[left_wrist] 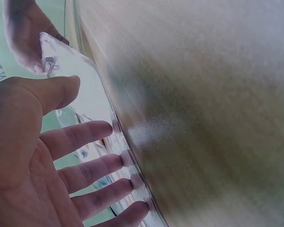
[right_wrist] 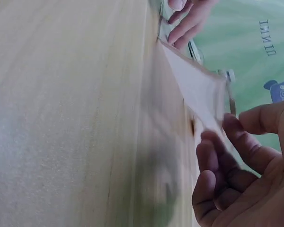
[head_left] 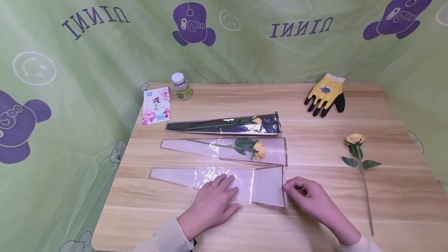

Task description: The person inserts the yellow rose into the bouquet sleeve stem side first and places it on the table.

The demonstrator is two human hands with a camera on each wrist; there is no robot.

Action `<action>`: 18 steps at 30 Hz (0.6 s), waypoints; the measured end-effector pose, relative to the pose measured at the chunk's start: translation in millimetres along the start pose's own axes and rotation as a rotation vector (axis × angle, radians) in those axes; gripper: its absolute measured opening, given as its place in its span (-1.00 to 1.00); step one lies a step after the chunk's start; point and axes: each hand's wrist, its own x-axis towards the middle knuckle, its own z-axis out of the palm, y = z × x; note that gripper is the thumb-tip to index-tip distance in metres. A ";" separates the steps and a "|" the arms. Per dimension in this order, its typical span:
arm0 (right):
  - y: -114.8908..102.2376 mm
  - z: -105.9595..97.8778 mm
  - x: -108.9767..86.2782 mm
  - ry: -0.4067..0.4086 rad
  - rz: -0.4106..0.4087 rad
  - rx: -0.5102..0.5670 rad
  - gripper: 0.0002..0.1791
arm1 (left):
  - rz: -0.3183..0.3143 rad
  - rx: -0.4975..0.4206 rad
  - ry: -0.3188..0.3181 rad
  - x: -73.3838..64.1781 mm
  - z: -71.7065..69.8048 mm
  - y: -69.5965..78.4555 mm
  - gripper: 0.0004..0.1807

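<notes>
Pinching the wide edge of the pale, tapered, brown-bordered plastic sleeve (head_left: 267, 186), the right hand's (head_left: 313, 199) fingers have it leftward across the desk (head_left: 315, 154), long axis sideways; the left hand's (head_left: 213, 204) outstretched fingers touch its middle

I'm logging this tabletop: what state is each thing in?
Near sleeve: no flower inside, wide end raised
Middle sleeve: lying down, holding one rose
Black sleeve: lying down, holding another rose
Loose rose: lying unwrapped
Bottle: upright, capped
Glove: lying yellow side up
Floral card: lying printed side up
Left hand: fingers extended, resting on near sleeve
Right hand: pinching near sleeve's wide edge
</notes>
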 end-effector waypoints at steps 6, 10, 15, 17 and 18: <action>-1.0 0.9 -1.9 0.007 -0.015 0.010 -0.94 | -0.001 -0.125 0.049 4.7 -1.4 1.4 -0.51; -6.3 2.8 -0.3 0.058 -0.153 -0.060 -0.90 | -0.163 -0.994 -0.029 28.0 -9.7 10.3 -0.59; -18.9 5.1 6.9 0.087 -0.288 -0.166 -0.85 | -0.579 -1.976 -0.053 68.4 -16.2 23.9 -0.65; -23.1 7.5 8.5 0.080 -0.322 -0.187 -0.84 | -0.631 -2.012 -0.061 76.9 -15.7 27.7 -0.66; -25.0 8.6 9.1 0.075 -0.337 -0.197 -0.84 | -0.643 -2.007 -0.067 79.5 -15.5 29.3 -0.69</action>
